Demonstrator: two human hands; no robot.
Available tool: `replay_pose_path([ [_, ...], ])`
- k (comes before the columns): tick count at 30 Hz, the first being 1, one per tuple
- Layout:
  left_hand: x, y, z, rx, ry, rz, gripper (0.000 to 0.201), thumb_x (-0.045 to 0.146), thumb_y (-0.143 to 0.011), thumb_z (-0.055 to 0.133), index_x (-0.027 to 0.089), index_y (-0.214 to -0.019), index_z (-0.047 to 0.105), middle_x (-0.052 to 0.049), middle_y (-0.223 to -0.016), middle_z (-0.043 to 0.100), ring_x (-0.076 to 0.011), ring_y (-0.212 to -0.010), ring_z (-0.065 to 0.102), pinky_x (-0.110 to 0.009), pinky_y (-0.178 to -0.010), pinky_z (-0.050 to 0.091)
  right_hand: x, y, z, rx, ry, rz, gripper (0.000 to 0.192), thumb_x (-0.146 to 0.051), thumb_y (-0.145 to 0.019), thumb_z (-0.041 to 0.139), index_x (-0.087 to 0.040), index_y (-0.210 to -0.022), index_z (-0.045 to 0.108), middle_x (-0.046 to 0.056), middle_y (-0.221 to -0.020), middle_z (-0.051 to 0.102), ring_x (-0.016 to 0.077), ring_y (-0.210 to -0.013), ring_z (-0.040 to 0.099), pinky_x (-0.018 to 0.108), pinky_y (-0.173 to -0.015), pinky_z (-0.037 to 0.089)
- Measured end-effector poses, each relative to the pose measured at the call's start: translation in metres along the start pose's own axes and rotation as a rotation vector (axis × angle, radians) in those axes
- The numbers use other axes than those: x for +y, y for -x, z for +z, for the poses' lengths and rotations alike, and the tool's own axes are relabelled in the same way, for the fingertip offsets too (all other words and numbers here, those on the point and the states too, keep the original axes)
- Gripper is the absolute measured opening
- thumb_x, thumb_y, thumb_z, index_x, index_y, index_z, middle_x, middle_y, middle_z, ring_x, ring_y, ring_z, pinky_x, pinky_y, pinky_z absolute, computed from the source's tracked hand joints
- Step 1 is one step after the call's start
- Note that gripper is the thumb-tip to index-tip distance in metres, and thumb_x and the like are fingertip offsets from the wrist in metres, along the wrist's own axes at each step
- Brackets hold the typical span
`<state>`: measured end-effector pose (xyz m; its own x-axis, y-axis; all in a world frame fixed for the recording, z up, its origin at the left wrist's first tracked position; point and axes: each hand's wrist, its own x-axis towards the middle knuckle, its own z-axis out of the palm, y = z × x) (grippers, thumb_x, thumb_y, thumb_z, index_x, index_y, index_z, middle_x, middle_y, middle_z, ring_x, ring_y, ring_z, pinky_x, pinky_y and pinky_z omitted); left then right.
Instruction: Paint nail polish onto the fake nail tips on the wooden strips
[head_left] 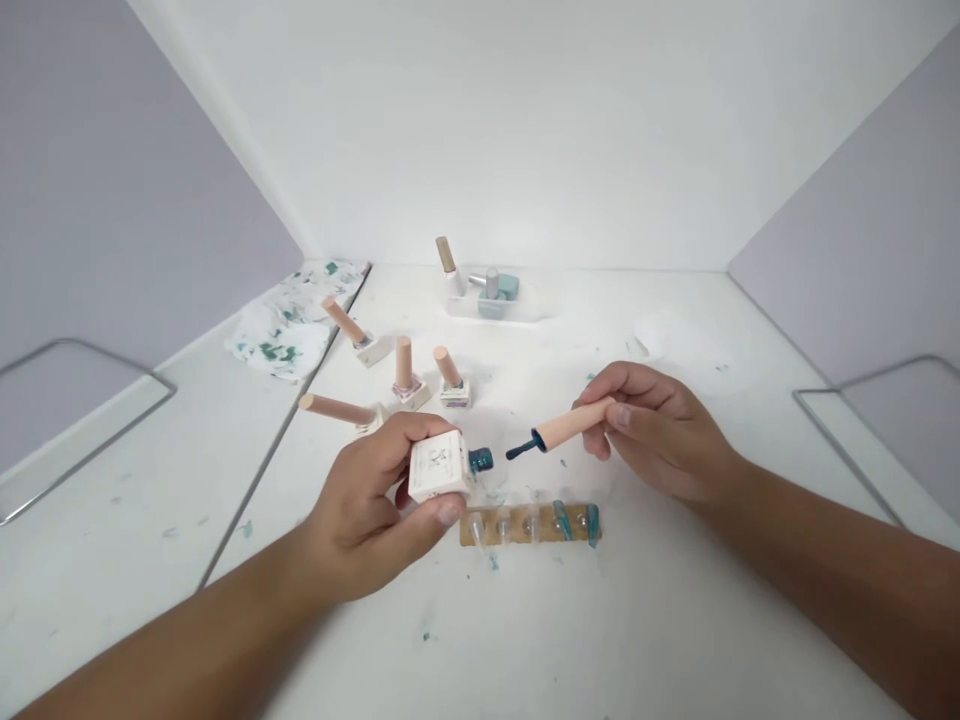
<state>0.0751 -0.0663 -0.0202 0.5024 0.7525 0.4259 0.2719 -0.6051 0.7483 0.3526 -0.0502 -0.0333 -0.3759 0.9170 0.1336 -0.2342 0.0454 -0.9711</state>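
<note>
My left hand (375, 500) grips a white square nail polish bottle (437, 467), tilted so that its teal-stained neck points right. Between the thumb and fingers of my right hand (652, 430) is the peach-coloured cap of a nail polish brush (574, 425). Its dark teal bristles hang just right of the bottle's mouth, apart from it. Below both hands lies a tan strip (517, 540) carrying several nail tips. The two tips at its right end (592, 525) bear teal polish; those further left look clear.
Several peach-capped polish bottles (405, 370) stand or lean beyond my left hand. At the back is a clear tray (495, 308) with a bottle and pale blue pieces. A teal-stained white cloth (281, 335) lies at the left. Metal wire frames (97, 350) stand at both sides.
</note>
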Motion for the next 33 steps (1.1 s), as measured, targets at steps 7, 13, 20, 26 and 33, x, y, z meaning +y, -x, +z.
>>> replay_pose_path([
  [7, -0.001, 0.001, 0.001, -0.031, -0.035, 0.004, 0.019, 0.025, -0.086, 0.055, 0.021, -0.104, 0.052, 0.001, -0.072, 0.057, -0.0116, -0.056, 0.05, -0.021, -0.045, 0.037, 0.0, 0.002, 0.005, -0.04, 0.005, -0.021, 0.01, -0.026, -0.089, 0.06, -0.021, -0.094, 0.066, 0.002, -0.071, 0.069, 0.0104, -0.062, 0.06, 0.022, -0.054, 0.047],
  [13, -0.001, 0.001, 0.001, -0.063, -0.028, -0.011, 0.02, 0.025, -0.086, 0.055, 0.022, -0.106, 0.05, 0.002, -0.069, 0.056, -0.0116, -0.053, 0.047, -0.022, -0.044, 0.034, 0.0, 0.003, 0.008, -0.012, 0.039, -0.034, 0.009, -0.025, -0.088, 0.061, -0.022, -0.093, 0.067, 0.002, -0.07, 0.07, 0.0097, -0.059, 0.06, 0.021, -0.053, 0.047],
  [20, 0.001, -0.002, 0.002, -0.114, -0.037, -0.017, 0.021, 0.026, -0.086, 0.056, 0.023, -0.106, 0.05, 0.002, -0.065, 0.056, -0.0131, -0.056, 0.05, -0.022, -0.045, 0.034, -0.002, 0.008, 0.013, -0.114, 0.292, -0.106, 0.012, -0.022, -0.09, 0.057, -0.02, -0.101, 0.063, 0.004, -0.079, 0.072, 0.0122, -0.07, 0.066, 0.022, -0.057, 0.047],
  [26, 0.001, -0.003, 0.001, -0.127, -0.052, 0.036, 0.017, 0.026, -0.084, 0.059, 0.021, -0.099, 0.052, -0.001, -0.072, 0.059, -0.0143, -0.061, 0.053, -0.024, -0.047, 0.034, 0.0, 0.006, 0.01, -0.28, 0.477, -0.209, 0.018, -0.014, -0.09, 0.054, -0.02, -0.107, 0.057, 0.004, -0.087, 0.072, 0.0127, -0.078, 0.067, 0.025, -0.067, 0.051],
  [33, -0.004, 0.0, 0.0, -0.119, -0.025, 0.002, 0.022, 0.025, -0.084, 0.06, 0.022, -0.105, 0.053, -0.003, -0.08, 0.06, -0.0154, -0.068, 0.055, -0.026, -0.052, 0.037, 0.0, 0.005, 0.008, -0.258, 0.522, -0.272, 0.019, -0.011, -0.089, 0.054, -0.021, -0.104, 0.057, 0.001, -0.08, 0.069, 0.0097, -0.071, 0.063, 0.024, -0.065, 0.049],
])
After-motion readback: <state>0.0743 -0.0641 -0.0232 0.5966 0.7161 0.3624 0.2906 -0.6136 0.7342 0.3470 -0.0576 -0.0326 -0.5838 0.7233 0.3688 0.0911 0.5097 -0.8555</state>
